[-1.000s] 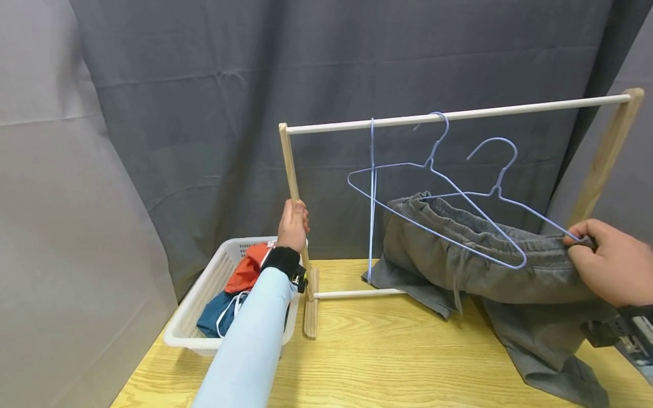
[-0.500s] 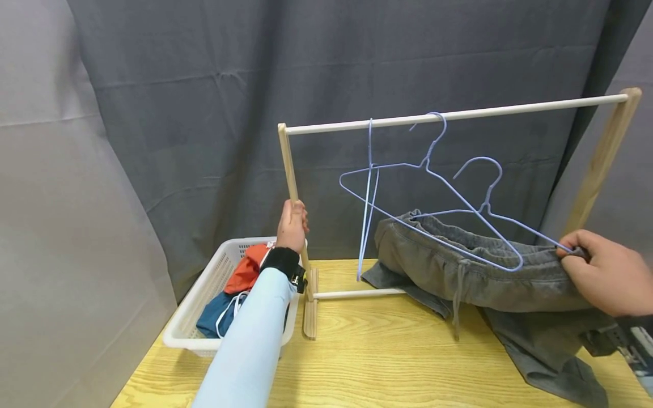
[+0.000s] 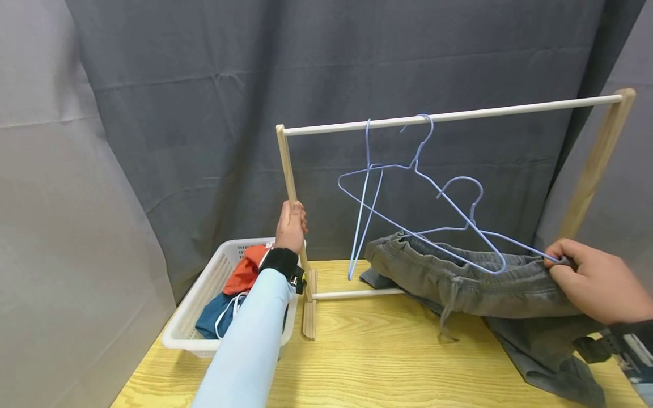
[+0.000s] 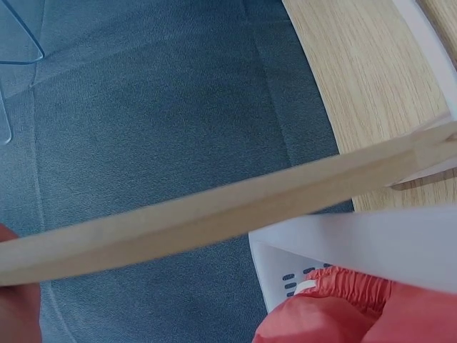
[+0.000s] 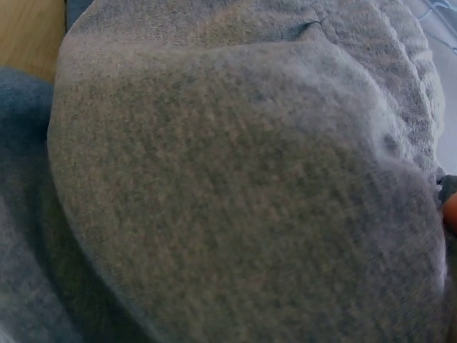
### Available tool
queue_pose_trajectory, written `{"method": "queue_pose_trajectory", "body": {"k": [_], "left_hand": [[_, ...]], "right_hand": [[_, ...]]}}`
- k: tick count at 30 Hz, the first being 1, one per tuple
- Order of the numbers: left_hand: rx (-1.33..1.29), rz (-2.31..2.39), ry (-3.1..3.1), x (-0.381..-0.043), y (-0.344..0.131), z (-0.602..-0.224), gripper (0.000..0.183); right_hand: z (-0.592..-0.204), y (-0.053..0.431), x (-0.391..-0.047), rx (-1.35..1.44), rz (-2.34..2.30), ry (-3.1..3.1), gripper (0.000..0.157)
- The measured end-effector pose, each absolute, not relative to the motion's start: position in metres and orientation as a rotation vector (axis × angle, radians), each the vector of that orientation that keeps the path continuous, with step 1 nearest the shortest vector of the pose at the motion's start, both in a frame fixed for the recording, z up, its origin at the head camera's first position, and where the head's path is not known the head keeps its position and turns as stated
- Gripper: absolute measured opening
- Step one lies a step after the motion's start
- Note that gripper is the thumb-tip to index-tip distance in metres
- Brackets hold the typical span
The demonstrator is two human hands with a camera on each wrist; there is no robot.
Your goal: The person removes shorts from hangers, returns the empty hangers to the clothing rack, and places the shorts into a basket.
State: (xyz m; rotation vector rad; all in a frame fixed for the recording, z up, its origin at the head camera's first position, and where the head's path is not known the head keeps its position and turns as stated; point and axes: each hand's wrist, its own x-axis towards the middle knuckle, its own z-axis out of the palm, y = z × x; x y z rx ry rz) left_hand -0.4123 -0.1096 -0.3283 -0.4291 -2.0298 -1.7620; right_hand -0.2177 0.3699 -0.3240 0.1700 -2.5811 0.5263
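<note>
My left hand (image 3: pixel 291 226) grips the left wooden post (image 3: pixel 287 170) of a garment rack; the left wrist view shows this post (image 4: pixel 214 211) running across, with a bit of the hand at its lower left. At the right, my right hand (image 3: pixel 594 277) pinches the waistband of grey drawstring trousers (image 3: pixel 413 272) together with the end of a lilac wire hanger (image 3: pixel 472 214). That hanger lies along inside the waistband, its hook above and off the rail. Grey cloth (image 5: pixel 228 186) fills most of the right wrist view. The trouser legs trail on the table.
Two more lilac hangers, one edge-on (image 3: pixel 359 221) and one turned wider (image 3: pixel 422 146), hang from the white top rail (image 3: pixel 530 109). The wider one overlaps the trousers in view. A white basket (image 3: pixel 178 334) with red and teal clothes stands left on the wooden table (image 3: pixel 367 362).
My right hand has moved left and slightly down, lowering the hanger and trousers with it. The hanging hangers have swung or turned a little. The left hand keeps its place on the post.
</note>
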Motion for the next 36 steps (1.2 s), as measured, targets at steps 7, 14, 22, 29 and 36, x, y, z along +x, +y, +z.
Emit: {"method": "queue_pose_trajectory", "body": {"k": [7, 14, 22, 29, 36], "left_hand": [[-0.414, -1.764, -2.028, -0.406, -0.109, -0.324, 0.035], [-0.457, -1.788, -1.990, -0.396, -0.108, -0.317, 0.036], [-0.418, -1.765, -2.024, -0.406, -0.112, -0.323, 0.036], [-0.412, -1.742, -2.021, -0.415, -0.114, -0.330, 0.035], [-0.426, -1.756, -2.016, -0.413, -0.115, -0.328, 0.036]], "right_hand": [[-0.326, 0.364, -0.219, 0.216, 0.527, -2.580, 0.010], [-0.331, 0.358, -0.217, 0.232, 0.558, -2.618, 0.010], [-0.331, 0.343, -0.216, 0.284, 0.605, -2.625, 0.012], [-0.329, 0.329, -0.216, 0.371, 0.672, -2.590, 0.020], [-0.328, 0.321, -0.217, 0.481, 0.709, -2.528, 0.027]]}}
